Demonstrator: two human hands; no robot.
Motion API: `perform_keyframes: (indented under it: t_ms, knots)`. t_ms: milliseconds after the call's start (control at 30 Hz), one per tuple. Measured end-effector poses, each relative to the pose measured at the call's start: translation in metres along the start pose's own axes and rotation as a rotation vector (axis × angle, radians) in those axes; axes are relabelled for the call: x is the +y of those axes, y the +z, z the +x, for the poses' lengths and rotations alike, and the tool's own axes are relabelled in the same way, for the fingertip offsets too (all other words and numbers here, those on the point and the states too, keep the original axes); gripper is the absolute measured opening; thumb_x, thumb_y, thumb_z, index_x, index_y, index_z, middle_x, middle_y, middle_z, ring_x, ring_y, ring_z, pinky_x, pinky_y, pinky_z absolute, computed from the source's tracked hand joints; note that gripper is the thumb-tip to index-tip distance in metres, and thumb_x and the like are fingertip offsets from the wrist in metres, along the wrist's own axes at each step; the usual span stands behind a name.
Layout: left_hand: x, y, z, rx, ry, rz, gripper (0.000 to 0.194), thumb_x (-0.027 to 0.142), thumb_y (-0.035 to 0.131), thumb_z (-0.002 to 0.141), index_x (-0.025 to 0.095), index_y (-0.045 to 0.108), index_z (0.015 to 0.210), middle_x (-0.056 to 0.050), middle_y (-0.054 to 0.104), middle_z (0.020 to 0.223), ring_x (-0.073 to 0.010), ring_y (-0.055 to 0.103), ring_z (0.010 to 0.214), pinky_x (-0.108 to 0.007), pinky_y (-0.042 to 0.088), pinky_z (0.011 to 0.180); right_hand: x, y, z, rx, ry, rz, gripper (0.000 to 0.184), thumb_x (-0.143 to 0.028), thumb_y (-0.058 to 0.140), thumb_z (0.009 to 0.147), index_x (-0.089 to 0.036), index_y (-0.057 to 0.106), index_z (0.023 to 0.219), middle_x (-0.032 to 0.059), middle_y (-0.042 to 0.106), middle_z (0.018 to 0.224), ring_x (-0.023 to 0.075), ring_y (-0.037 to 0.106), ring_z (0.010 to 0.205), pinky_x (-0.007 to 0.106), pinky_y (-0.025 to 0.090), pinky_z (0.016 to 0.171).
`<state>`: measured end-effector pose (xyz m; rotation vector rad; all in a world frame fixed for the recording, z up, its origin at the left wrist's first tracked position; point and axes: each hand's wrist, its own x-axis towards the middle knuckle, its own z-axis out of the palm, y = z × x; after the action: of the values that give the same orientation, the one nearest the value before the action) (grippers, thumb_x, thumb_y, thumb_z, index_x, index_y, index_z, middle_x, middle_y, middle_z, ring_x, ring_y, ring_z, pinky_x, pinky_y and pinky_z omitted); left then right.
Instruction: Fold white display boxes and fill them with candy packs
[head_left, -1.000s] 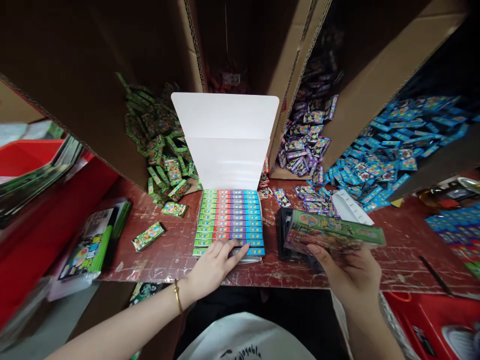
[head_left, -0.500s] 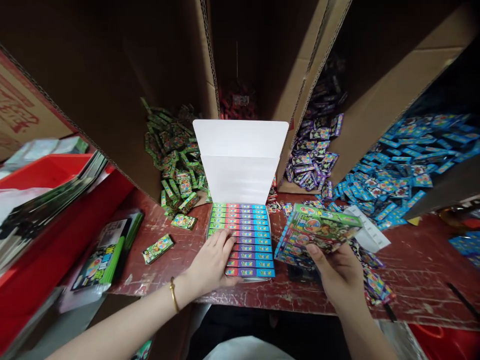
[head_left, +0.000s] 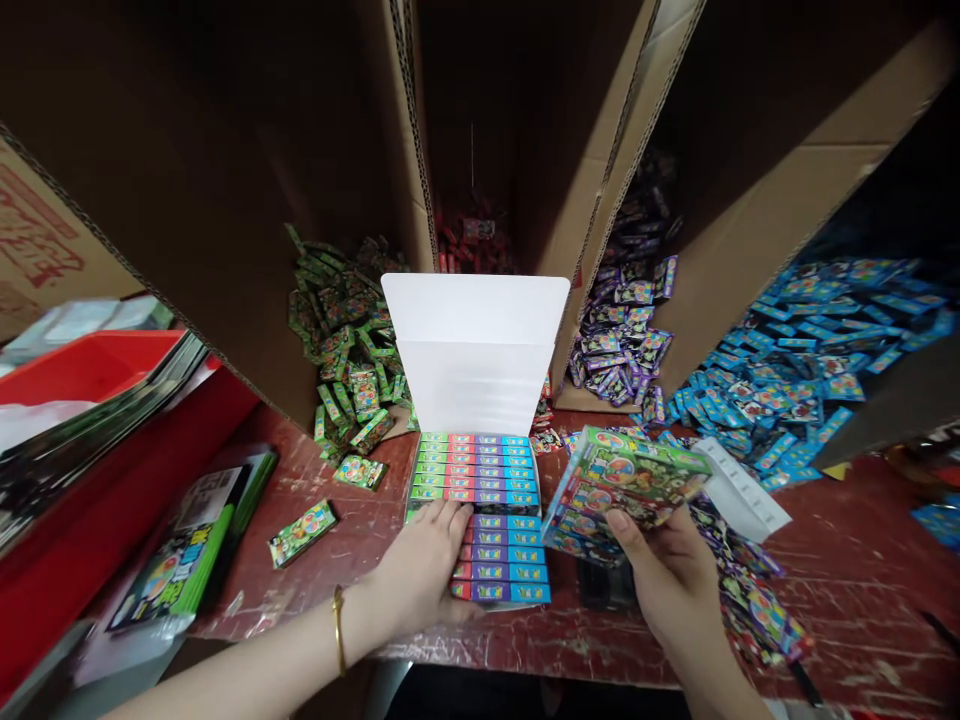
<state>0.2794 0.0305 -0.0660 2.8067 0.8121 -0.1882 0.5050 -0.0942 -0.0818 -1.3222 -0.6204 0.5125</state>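
An open white display box (head_left: pixel 475 340) stands on the red table (head_left: pixel 352 540), its lid upright. Rows of small green, red, purple and blue packets (head_left: pixel 495 480) fill its tray. My left hand (head_left: pixel 420 565) lies over the tray's near left part, fingers curled onto the green packets; whether it grips any is hidden. My right hand (head_left: pixel 664 575) holds a green printed box (head_left: pixel 622 488), tilted, just right of the tray.
Tilted cardboard cartons at the back spill green packets (head_left: pixel 345 330), purple packets (head_left: pixel 622 330) and blue packets (head_left: pixel 795 360). A loose green packet (head_left: pixel 302 533) lies on the table. Flat printed cartons (head_left: pixel 187 545) and a red bin (head_left: pixel 82 365) are at left.
My left hand slid from the tray's front edge onto the left column of packets. My right hand brought the green box up and left, closer to the tray. The camera view shifted.
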Motion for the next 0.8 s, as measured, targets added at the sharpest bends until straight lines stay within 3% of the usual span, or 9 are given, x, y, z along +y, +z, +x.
perform_keyframes:
  t_ms: [133,233,367,500,600,800]
  knots:
    - [-0.003,-0.025,0.025,-0.252,-0.004,-0.041,0.080,0.044,0.086,0.039,0.013,0.055,0.105,-0.013,0.065,0.102,-0.0315,0.063,0.086,-0.041,0.053,0.080,0.006,0.029,0.007,-0.066,-0.030,0.076,0.037,-0.037,0.068,0.080,-0.021,0.058,0.111,0.0073,0.073,0.099,0.0210,0.070,0.089,0.033,0.058,0.079]
    - [-0.008,-0.030,0.035,-0.345,0.038,-0.058,0.081,0.046,0.085,0.039,0.015,0.051,0.106,-0.009,0.067,0.092,-0.0300,0.065,0.077,-0.037,0.054,0.071,0.012,0.055,0.012,-0.213,-0.038,0.086,0.034,-0.039,0.062,0.084,-0.022,0.056,0.112,0.0075,0.071,0.105,0.0206,0.068,0.095,0.034,0.055,0.085]
    - [-0.016,-0.022,0.029,-0.284,0.054,-0.131,0.083,0.050,0.082,0.041,0.017,0.050,0.109,-0.007,0.067,0.094,-0.0280,0.064,0.079,-0.035,0.052,0.073,0.015,0.074,0.026,-0.477,-0.097,-0.026,0.027,-0.037,0.057,0.086,-0.022,0.053,0.108,0.0054,0.068,0.100,0.0208,0.065,0.094,0.035,0.051,0.087]
    - [-0.015,-0.011,0.011,-0.135,-0.017,-0.154,0.076,0.056,0.081,0.043,0.016,0.054,0.102,-0.009,0.063,0.100,-0.0288,0.061,0.090,-0.039,0.049,0.084,0.003,0.079,0.039,-0.568,-0.242,-0.247,0.015,-0.036,0.057,0.086,-0.022,0.053,0.089,0.0000,0.060,0.077,0.0173,0.059,0.075,0.029,0.048,0.072]
    - [-0.014,-0.006,0.004,-0.040,-0.026,-0.160,0.080,0.057,0.083,0.042,0.016,0.054,0.104,-0.011,0.060,0.107,-0.0319,0.056,0.101,-0.044,0.045,0.093,-0.008,0.089,0.040,-0.667,-0.279,-0.224,0.013,-0.033,0.055,0.087,-0.022,0.054,0.093,-0.0010,0.057,0.077,0.0158,0.056,0.074,0.026,0.046,0.068]
    - [-0.017,-0.007,0.008,-0.117,-0.022,-0.227,0.080,0.065,0.079,0.041,0.015,0.054,0.099,-0.010,0.061,0.099,-0.0307,0.057,0.091,-0.045,0.046,0.087,-0.020,0.098,0.043,-0.769,-0.379,-0.413,0.009,-0.028,0.052,0.088,-0.021,0.053,0.093,-0.0015,0.053,0.075,0.0146,0.050,0.070,0.025,0.039,0.066]
